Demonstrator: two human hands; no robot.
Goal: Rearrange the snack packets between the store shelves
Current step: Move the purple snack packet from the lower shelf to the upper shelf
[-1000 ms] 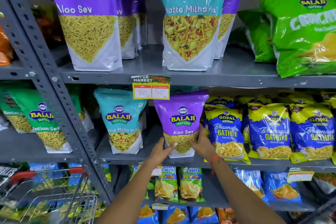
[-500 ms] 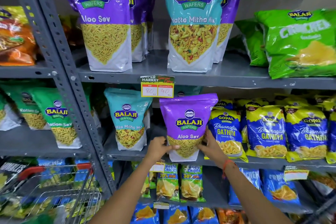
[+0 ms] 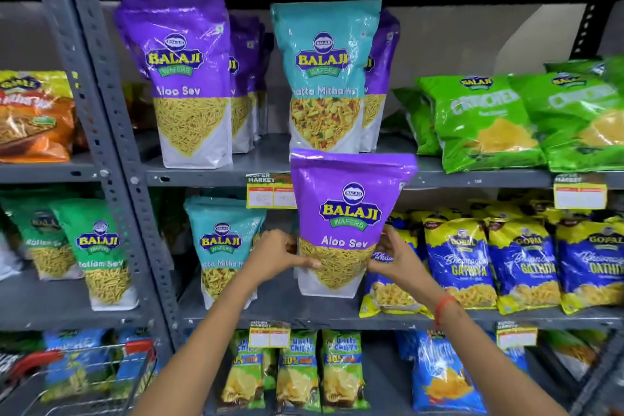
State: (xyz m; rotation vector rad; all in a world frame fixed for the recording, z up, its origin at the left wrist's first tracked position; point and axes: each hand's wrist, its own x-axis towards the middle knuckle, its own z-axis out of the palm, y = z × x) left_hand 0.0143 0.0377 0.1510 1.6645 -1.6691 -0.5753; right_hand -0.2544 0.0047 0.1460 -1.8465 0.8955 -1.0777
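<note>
A purple Aloo Sev packet (image 3: 347, 213) is held upright in front of the middle shelf (image 3: 304, 314), its top overlapping the edge of the upper shelf (image 3: 472, 179). My left hand (image 3: 277, 255) grips its lower left side and my right hand (image 3: 393, 257) grips its lower right side. On the upper shelf stand a larger purple Aloo Sev packet (image 3: 184, 78) and a teal Khatta Mitha Mix packet (image 3: 324, 74), with more purple packets behind them. A small teal Mix packet (image 3: 221, 246) stands on the middle shelf to the left.
Blue and yellow Gathiya packets (image 3: 520, 260) fill the middle shelf to the right. Green Crunchex bags (image 3: 483, 118) lie on the upper right. Green Ratlami Sev packets (image 3: 98, 250) stand past the grey upright (image 3: 111, 152). A shopping cart (image 3: 77, 378) sits at lower left; chip packets (image 3: 297, 371) line the bottom shelf.
Both hands closed on the purple Aloo Sev packet and raised it off the middle shelf toward the upper shelf. The view tilted up, showing more of the upper shelf.
</note>
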